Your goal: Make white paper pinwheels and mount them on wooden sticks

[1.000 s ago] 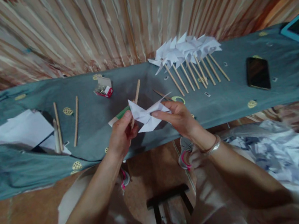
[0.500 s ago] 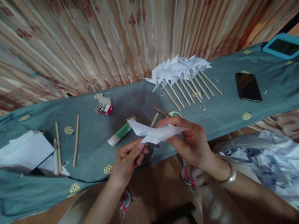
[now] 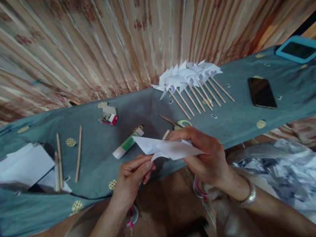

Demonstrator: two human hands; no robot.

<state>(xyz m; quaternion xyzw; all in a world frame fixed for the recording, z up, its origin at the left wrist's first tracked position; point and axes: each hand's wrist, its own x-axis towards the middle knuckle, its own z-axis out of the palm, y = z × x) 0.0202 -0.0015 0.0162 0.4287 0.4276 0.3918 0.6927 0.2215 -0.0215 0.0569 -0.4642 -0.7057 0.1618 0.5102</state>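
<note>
A folded white paper pinwheel point(image 3: 172, 149) is held up over the front edge of the cloth-covered table. My right hand point(image 3: 204, 153) grips it from the right, fingers closed on its blades. At its left side my left hand point(image 3: 137, 174) pinches a thin wooden stick point(image 3: 166, 134); the stick's far end shows above the paper, its middle is hidden behind it. Just beyond the hands lie a green and white glue stick point(image 3: 127, 143) and scissors point(image 3: 180, 124) with pale green handles.
Finished pinwheels point(image 3: 189, 76) on sticks lie in a row at the back. A small open box of pins point(image 3: 108, 116), loose sticks point(image 3: 78, 154) and white paper sheets point(image 3: 22, 165) are leftward. Rightward are a phone point(image 3: 262, 93), a blue-framed device point(image 3: 300, 49) and a heap of paper pieces point(image 3: 308, 186).
The pinwheel and both hands have dropped slightly, and the paper has tilted, turning its blades. The stick's far end has moved down with them. Both grips remain closed.
</note>
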